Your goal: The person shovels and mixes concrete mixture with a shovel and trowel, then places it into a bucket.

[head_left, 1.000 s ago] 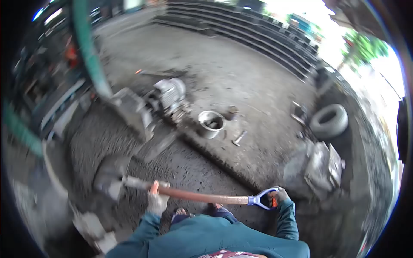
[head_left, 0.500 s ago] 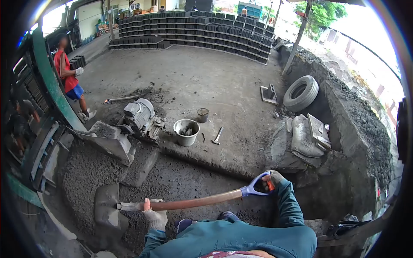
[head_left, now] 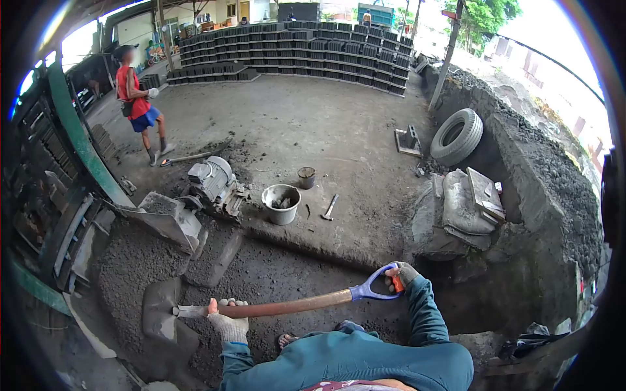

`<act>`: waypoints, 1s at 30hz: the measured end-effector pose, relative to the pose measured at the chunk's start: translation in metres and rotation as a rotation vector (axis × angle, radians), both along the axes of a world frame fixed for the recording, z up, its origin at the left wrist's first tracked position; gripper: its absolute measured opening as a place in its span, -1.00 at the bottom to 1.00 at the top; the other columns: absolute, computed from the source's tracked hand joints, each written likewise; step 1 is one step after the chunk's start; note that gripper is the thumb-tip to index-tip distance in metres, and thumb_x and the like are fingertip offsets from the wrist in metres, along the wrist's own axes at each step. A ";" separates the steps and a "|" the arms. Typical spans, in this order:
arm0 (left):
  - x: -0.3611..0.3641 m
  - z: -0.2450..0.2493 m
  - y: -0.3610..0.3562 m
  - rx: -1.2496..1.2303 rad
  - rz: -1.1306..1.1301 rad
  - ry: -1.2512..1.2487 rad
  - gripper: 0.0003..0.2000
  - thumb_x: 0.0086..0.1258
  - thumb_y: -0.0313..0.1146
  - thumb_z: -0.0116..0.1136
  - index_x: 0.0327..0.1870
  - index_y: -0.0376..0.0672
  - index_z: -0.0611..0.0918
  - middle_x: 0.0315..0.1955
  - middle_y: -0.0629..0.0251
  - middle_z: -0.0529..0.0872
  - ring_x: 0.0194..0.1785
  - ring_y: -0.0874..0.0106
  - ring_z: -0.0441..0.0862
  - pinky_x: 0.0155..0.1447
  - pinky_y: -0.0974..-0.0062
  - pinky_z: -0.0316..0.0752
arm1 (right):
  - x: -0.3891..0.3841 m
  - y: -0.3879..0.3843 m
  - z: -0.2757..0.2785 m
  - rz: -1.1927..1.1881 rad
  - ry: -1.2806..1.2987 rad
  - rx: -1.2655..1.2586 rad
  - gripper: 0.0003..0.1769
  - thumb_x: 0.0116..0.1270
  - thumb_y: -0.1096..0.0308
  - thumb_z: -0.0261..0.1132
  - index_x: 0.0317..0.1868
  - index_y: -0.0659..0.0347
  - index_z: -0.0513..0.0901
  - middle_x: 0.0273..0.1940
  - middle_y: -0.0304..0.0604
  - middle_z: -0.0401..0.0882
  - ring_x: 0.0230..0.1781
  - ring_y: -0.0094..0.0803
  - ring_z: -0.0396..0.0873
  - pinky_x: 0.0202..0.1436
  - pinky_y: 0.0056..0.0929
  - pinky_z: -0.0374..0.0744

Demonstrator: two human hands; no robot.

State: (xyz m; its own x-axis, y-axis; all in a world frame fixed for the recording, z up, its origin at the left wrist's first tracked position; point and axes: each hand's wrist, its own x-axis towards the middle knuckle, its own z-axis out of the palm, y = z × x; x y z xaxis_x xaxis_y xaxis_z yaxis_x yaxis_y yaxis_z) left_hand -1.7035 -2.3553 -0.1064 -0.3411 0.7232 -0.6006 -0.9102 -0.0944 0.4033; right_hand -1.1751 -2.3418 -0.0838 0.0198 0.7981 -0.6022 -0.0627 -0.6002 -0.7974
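A shovel (head_left: 293, 305) with a brown shaft and a blue D-handle lies across the front of my body. My left hand (head_left: 229, 320), in a pale knit glove, is wrapped round the shaft close to the metal socket. At the other end my right hand (head_left: 403, 276), gloved too, grips the orange crossbar of the D-handle. The shovel's blade (head_left: 161, 306) rests at the edge of a heap of dark grit (head_left: 127, 277), with some of the grit around it.
A bucket (head_left: 282, 210), a small pot (head_left: 306, 177), a hammer (head_left: 330, 207) and a motor (head_left: 211, 177) stand or lie beyond the ledge. A person in red (head_left: 135, 98) is at the left. A tyre (head_left: 458, 137) leans on the right wall; stacked blocks (head_left: 293, 49) line the back.
The shovel and both my hands have shifted slightly left. The person in red has stepped to the right, away from the green post, and no longer has the dark blocks in front of them.
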 end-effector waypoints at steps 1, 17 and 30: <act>-0.002 -0.003 0.001 -0.005 -0.002 -0.003 -0.59 0.30 0.12 0.21 -0.43 -0.04 0.45 -0.52 0.31 0.50 -0.46 0.31 0.44 -0.19 0.22 0.46 | -0.003 -0.001 0.005 -0.007 -0.022 -0.001 -0.88 0.28 0.39 0.37 -0.22 0.21 0.63 -0.46 -0.12 0.64 -0.62 -0.28 0.59 -0.53 -0.27 0.57; -0.016 0.005 -0.014 -0.023 -0.096 -0.016 -0.61 0.21 -0.01 0.36 -0.28 -0.05 0.44 -0.42 0.37 0.46 -0.32 0.35 0.50 -0.11 0.20 0.51 | -0.009 -0.020 -0.001 -0.083 -0.055 0.020 -0.88 0.24 0.42 0.38 -0.24 0.26 0.66 -0.46 -0.07 0.66 -0.65 -0.21 0.59 -0.54 -0.23 0.58; 0.001 -0.001 -0.004 0.062 0.055 0.042 -0.61 0.37 0.10 0.16 -0.44 -0.01 0.44 -0.55 0.38 0.46 -0.45 0.35 0.42 -0.25 0.25 0.39 | 0.009 -0.015 0.002 0.043 0.079 -0.074 -0.89 0.24 0.43 0.34 -0.23 0.24 0.65 -0.46 -0.04 0.66 -0.60 -0.17 0.65 -0.50 -0.21 0.62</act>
